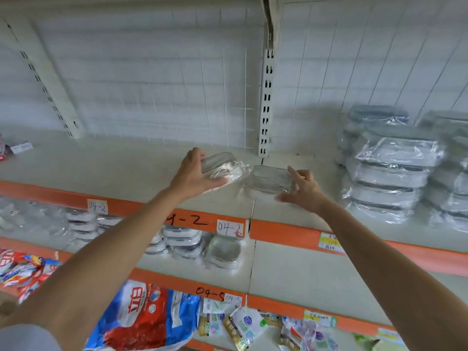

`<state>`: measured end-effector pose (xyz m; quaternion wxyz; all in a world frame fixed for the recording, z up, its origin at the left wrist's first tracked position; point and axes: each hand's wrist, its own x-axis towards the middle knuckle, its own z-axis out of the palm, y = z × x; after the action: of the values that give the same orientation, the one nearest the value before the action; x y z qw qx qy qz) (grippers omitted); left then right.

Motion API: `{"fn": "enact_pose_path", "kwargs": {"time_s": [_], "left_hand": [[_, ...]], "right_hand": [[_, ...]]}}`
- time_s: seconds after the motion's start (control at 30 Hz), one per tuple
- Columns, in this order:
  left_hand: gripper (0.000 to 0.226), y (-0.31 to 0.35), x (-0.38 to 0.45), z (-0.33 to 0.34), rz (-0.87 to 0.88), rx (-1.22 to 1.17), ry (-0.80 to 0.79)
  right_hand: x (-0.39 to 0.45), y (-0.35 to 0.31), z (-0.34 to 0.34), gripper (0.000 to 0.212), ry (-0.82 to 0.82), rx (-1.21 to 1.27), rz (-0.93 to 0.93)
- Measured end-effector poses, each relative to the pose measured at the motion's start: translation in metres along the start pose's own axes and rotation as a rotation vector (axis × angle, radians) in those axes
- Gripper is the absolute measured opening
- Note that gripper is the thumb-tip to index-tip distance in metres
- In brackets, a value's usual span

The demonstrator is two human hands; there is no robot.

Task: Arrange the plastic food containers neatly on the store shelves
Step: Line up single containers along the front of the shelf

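Note:
Two small clear plastic food containers in thin wrap are at the middle of the upper shelf (126,171). My left hand (195,173) grips the left container (222,165), thumb in front and fingers over its far side, holding it tilted just above the shelf. My right hand (301,188) holds the right container (268,181) by its right end, fingers along its side; it rests on or just above the shelf. The two containers nearly touch.
Tall stacks of larger wrapped containers (395,163) stand on the same shelf at the right. More small wrapped containers (192,241) lie on the shelf below. Bagged goods (147,317) fill the bottom shelf. A slotted upright (267,97) divides the wire back panel.

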<state>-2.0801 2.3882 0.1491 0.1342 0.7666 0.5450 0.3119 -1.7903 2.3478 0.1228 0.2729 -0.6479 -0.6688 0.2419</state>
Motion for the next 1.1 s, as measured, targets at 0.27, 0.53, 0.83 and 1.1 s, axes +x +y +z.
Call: {"fn": "enact_pose_path", "kwargs": {"time_s": [0.27,0.53,0.83,1.1], "left_hand": [[0.073,0.052,0.055,0.035,0.204,-0.048,-0.071],[0.071,0.046,0.074,0.080,0.368,-0.231,-0.098],[0.102,0.011,0.049,0.091,0.048,-0.647,-0.127],[0.097,0.007,0.054,0.095,0.074,-0.544,-0.206]], "right_hand": [[0.027,0.022,0.010,0.099,0.024,0.222,0.010],[0.034,0.034,0.021,0.112,0.105,0.315,-0.075],[0.034,0.031,0.017,0.094,0.099,0.254,-0.115],[0.027,-0.013,-0.026,0.081,0.046,0.203,-0.056]]}}
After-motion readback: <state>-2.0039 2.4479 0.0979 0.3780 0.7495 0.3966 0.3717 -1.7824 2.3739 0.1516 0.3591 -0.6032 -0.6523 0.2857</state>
